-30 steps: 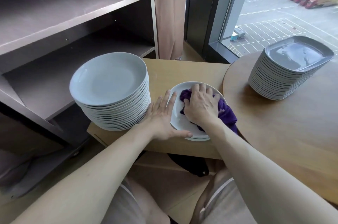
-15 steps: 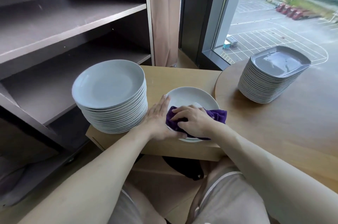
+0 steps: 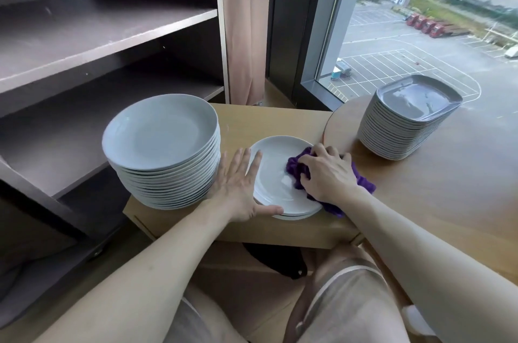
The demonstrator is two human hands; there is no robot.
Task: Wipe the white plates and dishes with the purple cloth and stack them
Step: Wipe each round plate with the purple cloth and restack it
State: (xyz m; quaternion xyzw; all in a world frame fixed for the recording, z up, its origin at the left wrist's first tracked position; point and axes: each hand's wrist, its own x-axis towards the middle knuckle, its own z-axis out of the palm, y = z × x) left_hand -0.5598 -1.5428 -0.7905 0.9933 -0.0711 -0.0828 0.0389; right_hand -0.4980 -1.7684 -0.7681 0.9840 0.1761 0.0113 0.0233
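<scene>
Cloth [image 3: 297, 172] shifted right, left hand [image 3: 238, 188] on plate [image 3: 273, 169]

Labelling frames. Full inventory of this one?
Tall stack of round ceramic plates: one, white, left on rectangular table.
Low stack of round plates: one, white, table's middle.
Stack of rounded-square dishes: one, white, on round table.
Crumpled cloth: one, purple, on low stack.
Rectangular wooden table: one, light brown, centre.
Round wooden table: one, brown, right.
Shelving unit: one, dark brown, left.
Curtain: one, pink-beige, behind.
Window: one, grey-framed, back right.
Left hand: flat on low stack's rim.
Right hand: grips cloth.
</scene>
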